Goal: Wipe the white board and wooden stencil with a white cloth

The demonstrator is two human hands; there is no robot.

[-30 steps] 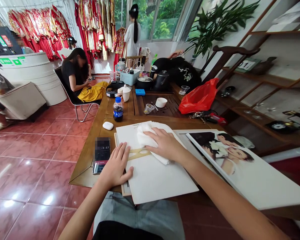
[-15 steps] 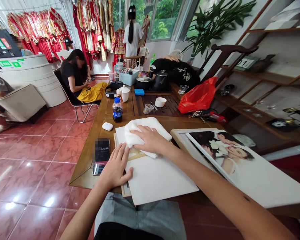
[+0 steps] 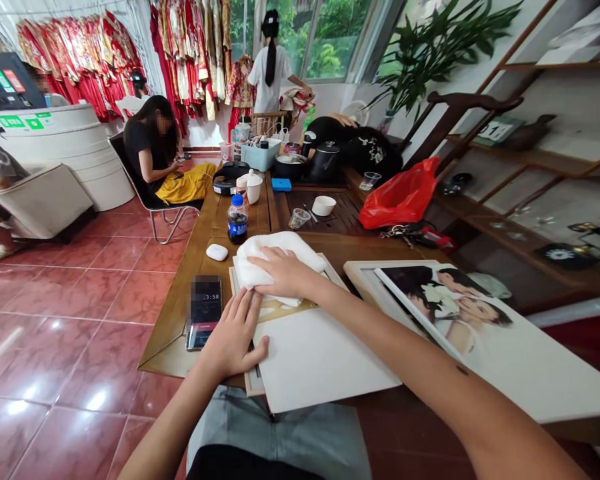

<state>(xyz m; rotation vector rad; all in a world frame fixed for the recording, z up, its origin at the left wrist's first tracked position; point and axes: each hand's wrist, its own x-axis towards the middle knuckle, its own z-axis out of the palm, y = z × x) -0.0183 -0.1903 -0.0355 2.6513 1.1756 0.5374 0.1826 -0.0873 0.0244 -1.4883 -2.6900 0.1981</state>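
Note:
My right hand (image 3: 286, 273) presses down on a folded white cloth (image 3: 275, 253) at the far end of a flat white board (image 3: 320, 360) lying on the wooden table (image 3: 180, 313). My left hand (image 3: 233, 333) lies open with fingers spread, pinning the board's left edge and the thin frame (image 3: 253, 381) beneath it. A phone (image 3: 205, 310) showing a clock sits just left of that hand.
A large framed portrait print (image 3: 480, 333) lies to the right. Farther along the table stand a cola bottle (image 3: 237, 219), a white earbud case (image 3: 217, 252), cups, a kettle and a red plastic bag (image 3: 400, 197). People sit and stand at the back left by hanging red garments.
My right hand has slid the cloth away from me and to the left, toward the board's far left corner. The left hand has stayed put.

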